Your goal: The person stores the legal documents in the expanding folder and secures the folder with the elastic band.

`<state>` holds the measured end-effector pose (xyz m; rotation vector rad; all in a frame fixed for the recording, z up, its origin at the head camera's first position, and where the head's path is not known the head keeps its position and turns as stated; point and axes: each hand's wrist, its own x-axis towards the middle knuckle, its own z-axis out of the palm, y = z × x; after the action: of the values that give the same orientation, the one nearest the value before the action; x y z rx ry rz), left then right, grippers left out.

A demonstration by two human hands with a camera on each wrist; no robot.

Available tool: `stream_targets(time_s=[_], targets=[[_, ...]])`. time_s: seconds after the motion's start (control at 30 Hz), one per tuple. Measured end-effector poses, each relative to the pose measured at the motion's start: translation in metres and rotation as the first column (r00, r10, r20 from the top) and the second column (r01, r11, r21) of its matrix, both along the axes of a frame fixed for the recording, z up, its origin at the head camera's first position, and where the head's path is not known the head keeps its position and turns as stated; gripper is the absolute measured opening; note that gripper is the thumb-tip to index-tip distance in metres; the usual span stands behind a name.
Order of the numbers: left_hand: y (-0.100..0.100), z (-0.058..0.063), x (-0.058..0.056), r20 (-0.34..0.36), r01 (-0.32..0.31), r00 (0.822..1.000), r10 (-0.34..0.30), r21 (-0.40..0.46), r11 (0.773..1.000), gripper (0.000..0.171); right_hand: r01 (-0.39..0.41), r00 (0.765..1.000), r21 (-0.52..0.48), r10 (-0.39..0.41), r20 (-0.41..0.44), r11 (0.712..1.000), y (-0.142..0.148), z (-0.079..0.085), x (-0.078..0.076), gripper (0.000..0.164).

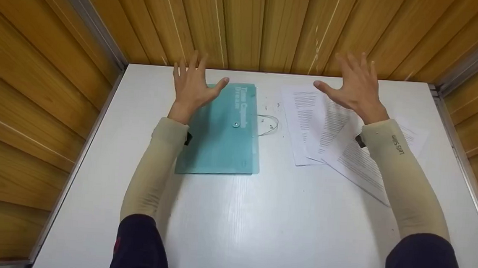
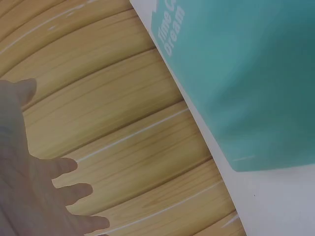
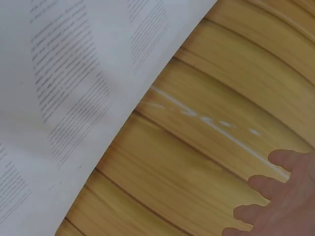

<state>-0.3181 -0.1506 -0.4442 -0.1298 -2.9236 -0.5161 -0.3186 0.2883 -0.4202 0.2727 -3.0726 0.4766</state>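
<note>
A teal document folder (image 1: 221, 149) lies flat on the white table, left of the middle, with a button on its front and a loop of string (image 1: 270, 125) off its right side. Above the folder's upper left part my left hand (image 1: 194, 86) is held with fingers spread, holding nothing. Several printed paper sheets (image 1: 307, 126) lie fanned and overlapping on the right. My right hand (image 1: 358, 87) hovers over their upper part, fingers spread and nothing in it. In the left wrist view the folder (image 2: 246, 88) shows white lettering; the right wrist view shows the printed sheets (image 3: 69, 78).
The white table (image 1: 232, 226) has wood-look panel walls (image 1: 242, 25) behind it and at both sides. Small dark marks dot the tabletop between folder and sheets. Metal edging (image 1: 82, 152) runs along the table's left side.
</note>
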Motion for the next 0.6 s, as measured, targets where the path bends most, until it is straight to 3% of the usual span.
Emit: stream_targets(time_s=[0.23, 0.6], targets=[[0.009, -0.002, 0.016, -0.032, 0.019, 0.999, -0.017, 0.043, 0.999, 0.099, -0.091, 0.995, -0.023, 0.091, -0.034, 0.996, -0.025, -0.001, 0.005, 0.104], [0.019, -0.025, 0.042, -0.024, 0.042, 0.999, -0.041, 0.047, 0.998, 0.096, -0.207, 0.978, -0.049, 0.205, -0.035, 0.977, -0.058, -0.031, 0.018, 0.099]])
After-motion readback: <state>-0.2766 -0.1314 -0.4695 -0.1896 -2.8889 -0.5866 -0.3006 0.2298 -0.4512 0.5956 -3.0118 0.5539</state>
